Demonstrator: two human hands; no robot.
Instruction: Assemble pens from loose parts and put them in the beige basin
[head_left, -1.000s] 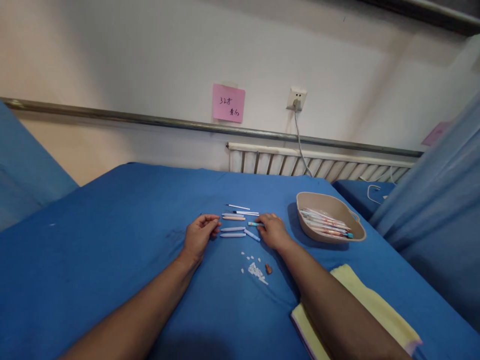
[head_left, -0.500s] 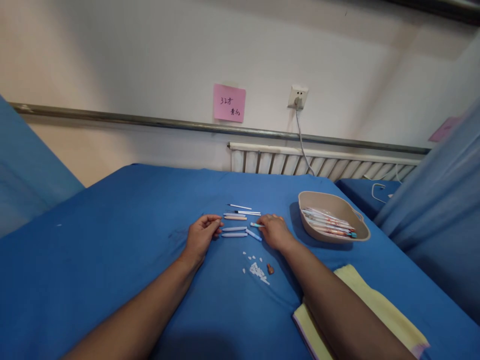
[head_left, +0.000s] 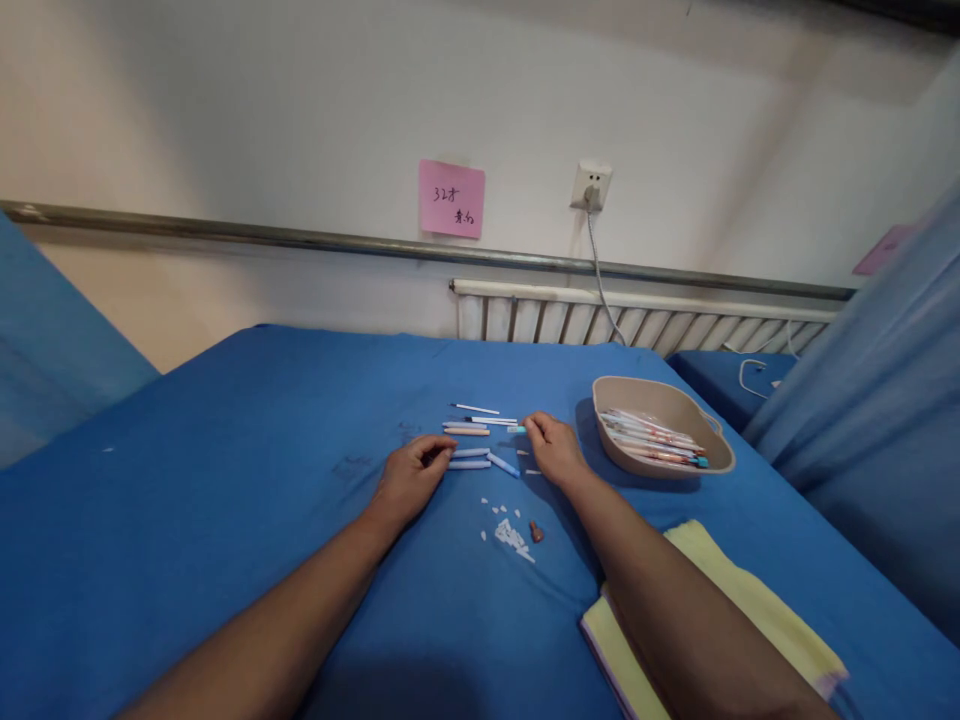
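Note:
My left hand [head_left: 411, 478] rests on the cloth with its fingers curled over the left ends of two lavender pen barrels [head_left: 471, 464]. Whether it grips one of them is hidden. Between the thumb and fingers of my right hand [head_left: 553, 447] is a small pale-blue and white piece [head_left: 516, 429], close to the right ends of thin white refills [head_left: 491, 420]. Left of that piece lies a peach pen barrel [head_left: 466, 432] beside a lavender one. A light-blue barrel [head_left: 503, 465] lies slanted, with small pale pointed pieces [head_left: 523, 453] to its right.
Several white bits [head_left: 510, 536] and a small brown piece [head_left: 535, 531] lie nearer me on the blue cloth [head_left: 262, 480]. At right stands a beige basket [head_left: 652, 388] of wrapped pens [head_left: 652, 436]. A folded yellow cloth [head_left: 739, 590] lies under my right forearm.
My right hand has moved away from me with the small piece, uncovering pale pointed pieces. My left hand has shifted slightly right, onto the lavender barrels' ends. The view has shifted a little.

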